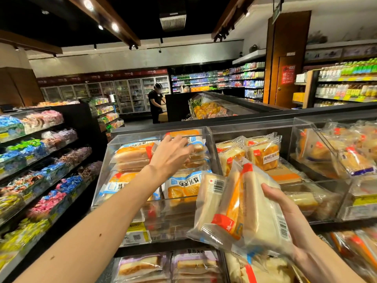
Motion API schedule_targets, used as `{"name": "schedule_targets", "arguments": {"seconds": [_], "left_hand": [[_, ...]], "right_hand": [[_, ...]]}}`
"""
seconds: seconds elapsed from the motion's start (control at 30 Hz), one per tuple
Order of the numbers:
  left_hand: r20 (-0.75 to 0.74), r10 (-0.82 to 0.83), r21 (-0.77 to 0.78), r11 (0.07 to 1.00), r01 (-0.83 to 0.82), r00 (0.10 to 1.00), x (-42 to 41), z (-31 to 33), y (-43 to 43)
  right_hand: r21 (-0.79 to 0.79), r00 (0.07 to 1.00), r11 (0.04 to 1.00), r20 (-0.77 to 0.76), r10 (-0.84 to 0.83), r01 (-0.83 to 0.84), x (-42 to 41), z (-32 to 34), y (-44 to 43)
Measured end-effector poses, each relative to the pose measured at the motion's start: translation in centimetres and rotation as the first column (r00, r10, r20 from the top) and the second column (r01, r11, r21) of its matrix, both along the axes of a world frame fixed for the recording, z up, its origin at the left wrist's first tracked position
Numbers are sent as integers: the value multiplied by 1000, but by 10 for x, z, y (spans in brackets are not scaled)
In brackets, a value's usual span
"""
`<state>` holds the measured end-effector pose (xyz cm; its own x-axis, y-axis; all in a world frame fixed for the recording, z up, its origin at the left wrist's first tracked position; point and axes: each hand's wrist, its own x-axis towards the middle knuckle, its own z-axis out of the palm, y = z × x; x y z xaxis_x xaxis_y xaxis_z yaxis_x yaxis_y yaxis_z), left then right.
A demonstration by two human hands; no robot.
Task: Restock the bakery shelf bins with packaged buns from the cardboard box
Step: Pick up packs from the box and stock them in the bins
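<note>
My left hand (171,154) reaches into the left clear acrylic bin (126,201), with its fingers on a packaged bun (194,147) at the back of the stack. That bin holds several orange-and-blue bun packs (183,188). My right hand (285,213) grips two or three clear-wrapped bun packs (234,205) from the right side, low in front of the middle bin (212,139). The cardboard box is not in view.
The middle bin holds square cake packs (262,154); a third bin (334,156) of bread sits at right. More packs (140,264) fill the shelf below. Candy shelves (40,170) line the left aisle. A person in black (156,101) stands far back by the coolers.
</note>
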<state>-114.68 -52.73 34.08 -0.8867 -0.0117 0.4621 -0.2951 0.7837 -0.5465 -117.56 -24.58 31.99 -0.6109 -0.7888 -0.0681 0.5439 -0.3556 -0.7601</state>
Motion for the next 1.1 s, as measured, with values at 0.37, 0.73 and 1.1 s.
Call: {"name": "schedule_targets", "arguments": {"seconds": [0.37, 0.73, 1.1], "left_hand": [[-101, -326, 88, 938, 335, 940, 50, -2, 21], [-249, -519, 388, 721, 575, 818, 128, -23, 54], [-624, 65, 776, 169, 608, 779, 193, 3, 43]], "right_hand": [[-40, 993, 997, 94, 69, -66, -7, -26, 1], [-115, 989, 984, 35, 142, -137, 27, -15, -26], [-73, 999, 997, 28, -39, 41, 36, -14, -24]]}}
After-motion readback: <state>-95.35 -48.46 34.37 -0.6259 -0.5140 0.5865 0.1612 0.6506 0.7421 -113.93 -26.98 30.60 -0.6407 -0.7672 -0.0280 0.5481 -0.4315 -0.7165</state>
